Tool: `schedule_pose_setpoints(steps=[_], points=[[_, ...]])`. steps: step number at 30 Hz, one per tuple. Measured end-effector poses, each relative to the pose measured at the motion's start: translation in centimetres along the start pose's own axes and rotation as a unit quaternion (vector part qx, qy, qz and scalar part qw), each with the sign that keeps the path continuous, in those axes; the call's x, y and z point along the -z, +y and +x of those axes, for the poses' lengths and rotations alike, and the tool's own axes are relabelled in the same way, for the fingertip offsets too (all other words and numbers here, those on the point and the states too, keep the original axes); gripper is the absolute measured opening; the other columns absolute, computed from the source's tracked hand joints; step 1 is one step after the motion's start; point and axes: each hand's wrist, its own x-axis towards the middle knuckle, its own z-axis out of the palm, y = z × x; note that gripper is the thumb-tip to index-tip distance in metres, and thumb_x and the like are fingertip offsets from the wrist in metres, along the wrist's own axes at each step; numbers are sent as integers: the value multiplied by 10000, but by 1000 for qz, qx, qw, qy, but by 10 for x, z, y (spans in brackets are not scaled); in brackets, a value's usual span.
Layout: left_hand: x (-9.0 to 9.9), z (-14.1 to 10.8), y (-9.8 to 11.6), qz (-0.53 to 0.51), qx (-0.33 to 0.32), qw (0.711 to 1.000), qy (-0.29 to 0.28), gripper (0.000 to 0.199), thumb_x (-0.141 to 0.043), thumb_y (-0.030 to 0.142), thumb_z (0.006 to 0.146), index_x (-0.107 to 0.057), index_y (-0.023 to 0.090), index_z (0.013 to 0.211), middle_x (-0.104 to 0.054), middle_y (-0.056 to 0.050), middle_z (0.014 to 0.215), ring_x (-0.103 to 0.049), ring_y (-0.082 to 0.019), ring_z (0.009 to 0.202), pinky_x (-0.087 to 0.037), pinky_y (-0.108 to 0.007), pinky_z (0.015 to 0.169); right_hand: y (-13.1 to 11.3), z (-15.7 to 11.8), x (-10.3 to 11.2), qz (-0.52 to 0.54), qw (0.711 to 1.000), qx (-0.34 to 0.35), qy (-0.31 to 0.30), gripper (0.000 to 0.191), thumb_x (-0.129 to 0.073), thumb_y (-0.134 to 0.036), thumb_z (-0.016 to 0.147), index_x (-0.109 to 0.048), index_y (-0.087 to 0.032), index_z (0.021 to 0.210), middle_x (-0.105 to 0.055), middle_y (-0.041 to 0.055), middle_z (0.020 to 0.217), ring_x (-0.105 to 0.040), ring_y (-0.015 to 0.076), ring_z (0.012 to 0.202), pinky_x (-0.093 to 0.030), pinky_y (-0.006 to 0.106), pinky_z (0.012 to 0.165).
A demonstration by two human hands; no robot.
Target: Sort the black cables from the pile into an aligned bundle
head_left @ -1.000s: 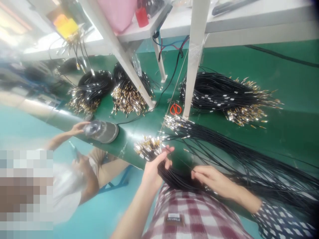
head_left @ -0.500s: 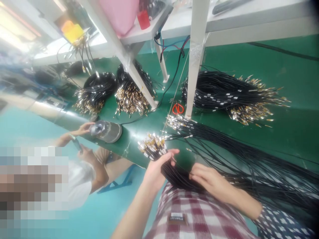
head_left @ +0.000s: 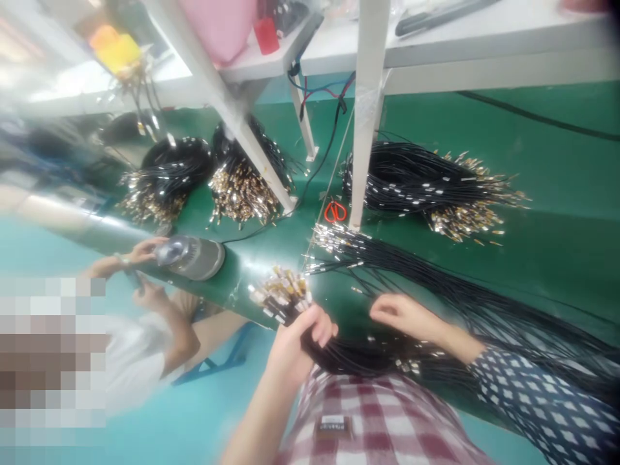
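Observation:
My left hand (head_left: pixel 307 332) is wrapped round a thick bundle of black cables (head_left: pixel 349 355) near its end. Metal and yellowish tips (head_left: pixel 281 287) fan out beyond the fist, toward the upper left. To the right, my right hand (head_left: pixel 402 315) hovers over the cables with its fingers curled together; whether anything thin is between them is too small to tell. Behind it, a long spread of black cables (head_left: pixel 436 278) with silvery ends runs across the green table (head_left: pixel 557 252) to the right edge.
Orange-handled scissors (head_left: pixel 335 211) lie by a white shelf leg (head_left: pixel 363 129). Coiled cable bundles (head_left: pixel 411 181) rest beneath the white shelf (head_left: pixel 460 48). At left, a person's hand (head_left: pixel 148 248) touches a grey cylindrical device (head_left: pixel 198 258).
My left fingers have closed further round the bundle. My right hand has lifted off the bundle and moved up, away from it. The whole view has shifted slightly.

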Motion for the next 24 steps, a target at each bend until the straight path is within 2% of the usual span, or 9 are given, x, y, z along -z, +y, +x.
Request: schedule_pose_setpoints(steps=[3, 6, 8, 10, 13, 15, 19, 21, 24], points=[[-5, 1, 1, 14, 1, 1000, 6, 334, -636, 284, 789, -435, 158, 554, -383, 32, 472, -368, -90, 463, -328, -275, 584, 4, 26, -15, -160, 981, -78, 78, 133, -565, -270, 843, -668, -203, 893, -656, 27, 887, -608, 170, 759, -421, 276, 661], [-8, 1, 1, 31, -3, 999, 16, 339, -671, 293, 763, -445, 153, 553, -400, 26, 469, -378, -91, 459, -320, -277, 576, 3, 43, -27, -187, 975, -86, 88, 119, -568, -239, 829, -660, -199, 893, -652, 33, 896, -612, 180, 753, -411, 283, 639], [-9, 0, 0, 35, -1, 999, 21, 332, -678, 288, 756, -458, 147, 552, -405, 23, 465, -381, -90, 455, -311, -275, 566, -8, 46, -25, -130, 984, -62, 103, 131, -545, -276, 847, -656, -210, 870, -650, 19, 878, -599, 162, 727, -421, 281, 650], [-9, 0, 0, 35, 2, 999, 28, 328, -670, 273, 761, -461, 142, 545, -403, 22, 464, -379, -88, 452, -305, -272, 558, -29, 45, -14, -26, 990, -19, 134, 155, -536, -316, 853, -650, -212, 855, -650, 10, 853, -576, 144, 685, -436, 273, 652], [-8, 1, -1, 38, 8, 999, 35, 327, -638, 252, 788, -459, 140, 538, -401, 20, 466, -382, -89, 452, -311, -274, 556, -76, 39, 9, 110, 974, 67, 189, 168, -554, -334, 843, -643, -197, 881, -640, 12, 829, -542, 128, 641, -435, 249, 601], [-8, 3, -2, 47, 10, 998, 39, 324, -618, 250, 805, -469, 137, 540, -414, 14, 467, -400, -94, 455, -333, -282, 566, -109, 39, 22, 145, 959, 122, 210, 159, -566, -319, 837, -644, -190, 885, -626, 11, 813, -523, 118, 630, -420, 235, 577], [-9, 6, -3, 54, 6, 997, 53, 289, -628, 250, 795, -496, 138, 563, -441, 8, 460, -422, -108, 448, -359, -293, 559, -151, 48, 32, 122, 959, 168, 192, 172, -655, -342, 776, -651, -190, 855, -594, -7, 798, -467, 90, 586, -402, 226, 569], [-9, 6, -3, 54, 3, 997, 59, 284, -638, 249, 785, -502, 138, 561, -449, 5, 456, -427, -110, 445, -357, -288, 547, -156, 55, 33, 113, 966, 166, 165, 188, -705, -329, 725, -654, -189, 839, -587, -18, 799, -451, 79, 575, -400, 223, 568], [-9, 5, -3, 59, 10, 997, 56, 299, -623, 248, 800, -514, 131, 547, -463, -6, 464, -446, -111, 462, -377, -292, 574, -151, 64, 34, 188, 967, 151, 82, 103, -663, -255, 738, -646, -164, 782, -602, -21, 748, -489, 83, 590, -425, 223, 584]])
